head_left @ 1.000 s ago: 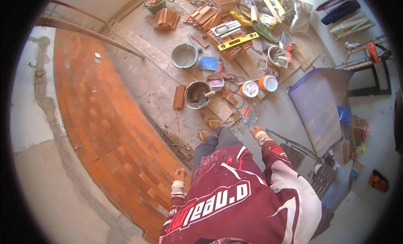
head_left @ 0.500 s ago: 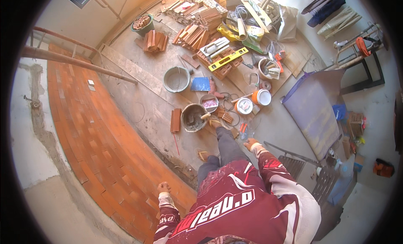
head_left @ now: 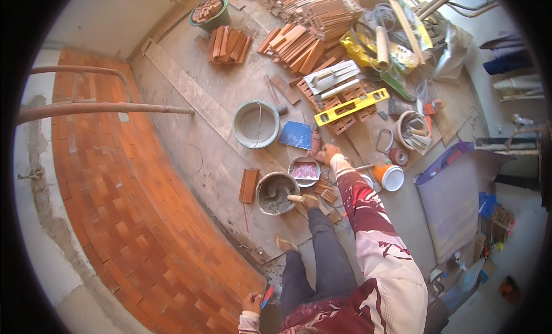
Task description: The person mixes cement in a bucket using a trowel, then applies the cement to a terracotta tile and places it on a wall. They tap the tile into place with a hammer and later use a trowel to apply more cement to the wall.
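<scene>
My right arm reaches forward over the floor, and my right hand (head_left: pixel 329 154) is closed on the near end of a dark-red power tool (head_left: pixel 315 139), whose exact kind I cannot tell. A blue flat sheet (head_left: pixel 296 135) lies just left of the tool. Nearer to me are a bowl with pink-patterned contents (head_left: pixel 304 171) and a mortar bucket (head_left: pixel 277 193) with a wooden-handled trowel (head_left: pixel 295 198) in it. Low in the view, beside the brick surface, my left hand (head_left: pixel 252 302) is curled closed. A red and blue object (head_left: pixel 267 296) shows against it; whether I hold it is unclear.
Orange brickwork (head_left: pixel 144 219) curves along the left, with a metal pipe frame (head_left: pixel 109 108) above it. A grey bucket (head_left: pixel 256 125), a yellow spirit level (head_left: pixel 352 107) and stacks of brick strips (head_left: pixel 299 46) lie ahead. Orange-and-white tubs (head_left: pixel 391 176) and a purple sheet (head_left: pixel 445 202) are right.
My right hand has moved forward from beside my leg to the power tool. My left hand stays low and closed. The view has shifted, and a red and blue object now shows by my left hand.
</scene>
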Available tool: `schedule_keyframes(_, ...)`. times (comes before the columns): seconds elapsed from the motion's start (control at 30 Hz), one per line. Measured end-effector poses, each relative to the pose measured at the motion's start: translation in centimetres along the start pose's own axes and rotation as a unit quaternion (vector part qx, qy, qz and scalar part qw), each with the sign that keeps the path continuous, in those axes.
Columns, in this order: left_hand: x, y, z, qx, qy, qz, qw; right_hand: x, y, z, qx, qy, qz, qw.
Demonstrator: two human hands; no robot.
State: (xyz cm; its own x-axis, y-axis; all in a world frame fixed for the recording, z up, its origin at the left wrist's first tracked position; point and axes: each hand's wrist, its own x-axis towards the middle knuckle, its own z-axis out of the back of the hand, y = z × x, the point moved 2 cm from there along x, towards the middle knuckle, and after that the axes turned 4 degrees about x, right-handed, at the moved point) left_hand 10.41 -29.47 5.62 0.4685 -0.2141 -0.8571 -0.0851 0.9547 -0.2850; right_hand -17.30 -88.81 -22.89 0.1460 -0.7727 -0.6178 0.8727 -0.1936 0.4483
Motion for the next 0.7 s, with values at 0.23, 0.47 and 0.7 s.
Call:
schedule_keyframes(0.23,1.4,17.4,3.3,-0.098,0.161,0.196,0.962,16.8,3.6,3.5,-0.063,-0.175,-0.007,0.983)
schedule_keyframes(0.47,-4.5,17.2,-4.4,0.066,0.057,0.161,0.983,23.8,2.0,2.2,-0.207,-0.287,-0.012,0.935)
schedule_keyframes(0.7,-6.5,20.8,-6.7,0.067,0.061,0.077,0.993,21.4,2.8,4.0,-0.352,-0.222,0.090,0.905)
